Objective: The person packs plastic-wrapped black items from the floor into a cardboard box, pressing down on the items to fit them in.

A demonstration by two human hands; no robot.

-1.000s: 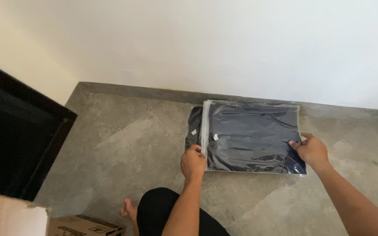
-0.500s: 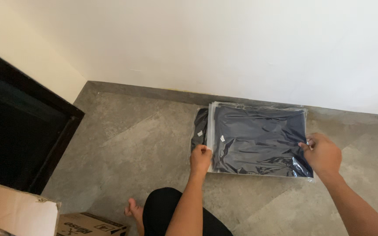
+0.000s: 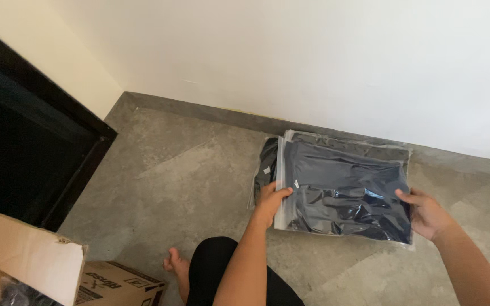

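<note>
A clear plastic bag with a dark navy folded garment [image 3: 344,190] lies on the grey floor near the wall, on top of other similar bags. My left hand [image 3: 270,202] grips its left edge at the zip strip. My right hand [image 3: 425,212] holds its right edge, fingers spread along the side. Under it, another bagged dark garment [image 3: 266,164] sticks out to the left.
An open cardboard box [image 3: 58,269] stands at the lower left, with a flap raised. A dark doorway with a black frame [image 3: 35,130] is on the left. A white wall [image 3: 313,62] runs behind the bags. My knee in black cloth [image 3: 222,272] and bare foot [image 3: 178,266] are below.
Both hands have kept hold of the bag's two edges. The right hand's fingers have spread more along the right side. The view has shifted, so the box shows more.
</note>
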